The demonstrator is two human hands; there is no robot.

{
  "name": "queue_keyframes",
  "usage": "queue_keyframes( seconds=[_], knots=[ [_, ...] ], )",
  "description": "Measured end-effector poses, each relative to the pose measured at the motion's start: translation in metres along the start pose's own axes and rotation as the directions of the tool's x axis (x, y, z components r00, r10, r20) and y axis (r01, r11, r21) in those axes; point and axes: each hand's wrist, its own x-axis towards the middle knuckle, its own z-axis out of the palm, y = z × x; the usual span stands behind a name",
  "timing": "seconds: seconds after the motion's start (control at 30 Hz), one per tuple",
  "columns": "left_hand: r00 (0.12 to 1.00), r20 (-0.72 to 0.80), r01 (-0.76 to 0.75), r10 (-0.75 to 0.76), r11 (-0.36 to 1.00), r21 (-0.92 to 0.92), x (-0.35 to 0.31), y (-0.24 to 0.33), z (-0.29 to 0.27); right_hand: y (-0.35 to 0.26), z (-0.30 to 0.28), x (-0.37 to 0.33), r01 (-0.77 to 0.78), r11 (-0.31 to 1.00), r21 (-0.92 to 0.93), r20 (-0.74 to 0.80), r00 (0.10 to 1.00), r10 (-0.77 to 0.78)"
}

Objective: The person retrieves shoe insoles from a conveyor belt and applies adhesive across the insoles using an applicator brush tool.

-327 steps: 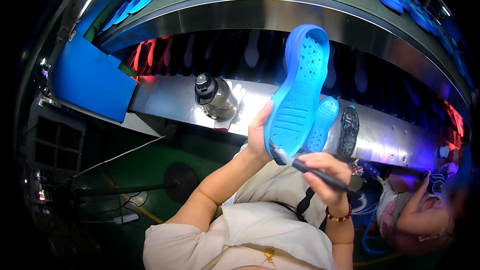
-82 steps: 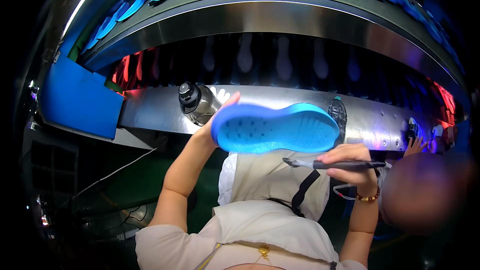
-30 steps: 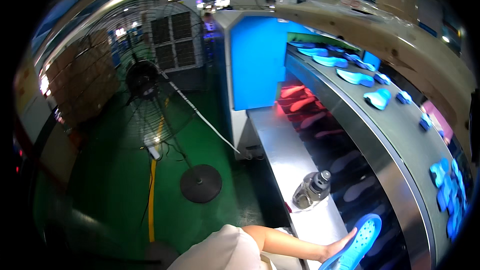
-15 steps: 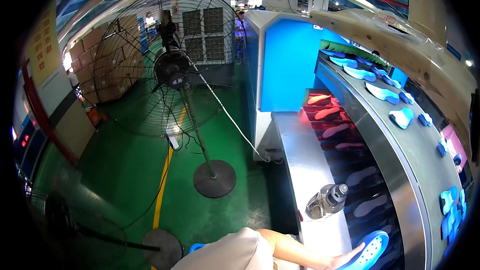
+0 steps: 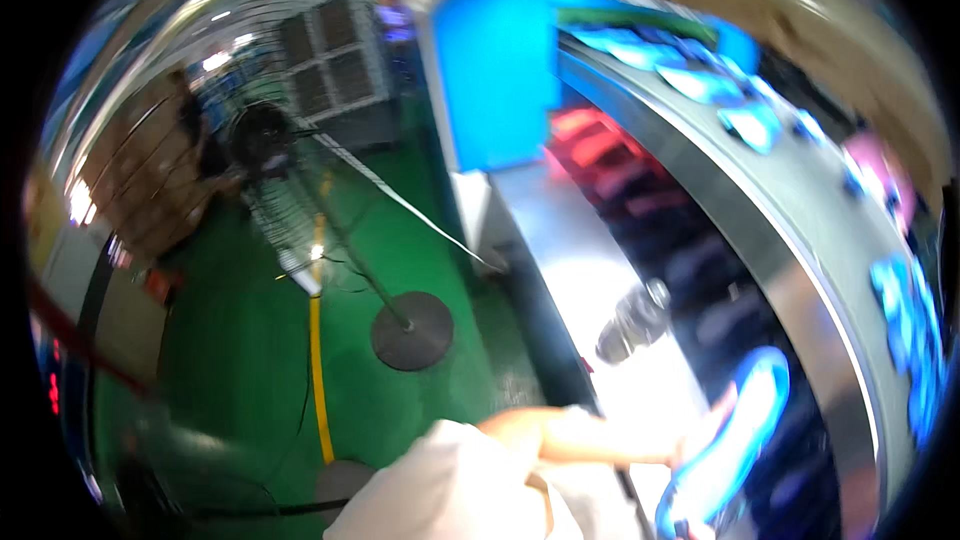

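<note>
A: Where is the blue sole [image 5: 740, 430], and how is it held?

B: It is tilted, at lower right, in the left hand [image 5: 697, 433], whose fingers are clamped on its rim; blur softens both. The state of the right hand's fingers cannot be told.

A: Which things surround it?

B: A dark bottle [image 5: 630, 327] stands on the metal ledge [image 5: 565, 240], in the way between the hand and the blue housing [image 5: 495, 80] at the far end. At right, a conveyor belt [image 5: 820, 205] bears further soles [image 5: 906, 340].

A: And the edges and room?

B: A metal rail [image 5: 725, 202] borders the belt. Between rail and ledge runs a dark recess [image 5: 690, 280], partly hidden by the sole. Past the ledge's outer edge, green floor [image 5: 240, 330] extends to the round base [image 5: 412, 330] of a fan [image 5: 262, 135].
</note>
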Motion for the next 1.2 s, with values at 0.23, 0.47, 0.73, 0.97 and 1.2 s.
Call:
queue_keyframes(
  seconds=[0.23,0.47,0.73,0.97,1.2],
  knots=[
    [0.996,0.012,-0.093,0.092,0.991,0.093,0.006,0.029,-0.002,-0.025,-0.011,-0.001,-0.027,0.999,-0.02,-0.098,0.995,0.025],
    [1.0,-0.005,0.022,-0.022,0.999,0.04,0.012,0.021,0.02,-0.021,-0.028,-0.017,-0.011,0.885,0.466,-0.091,0.994,0.06],
    [0.999,-0.036,-0.001,0.002,1.0,0.031,-0.026,-0.005,0.027,-0.045,0.016,-0.015,0.03,0.949,0.314,-0.273,0.96,0.06],
    [0.998,-0.058,-0.033,0.027,0.995,-0.097,-0.01,0.003,0.015,-0.052,0.017,-0.004,0.161,0.984,-0.077,-0.175,0.969,-0.172],
    [0.993,0.103,0.062,-0.055,0.996,-0.071,-0.009,0.017,0.023,-0.065,-0.016,0.014,0.253,0.957,-0.139,-0.032,0.965,-0.26]
  ],
)
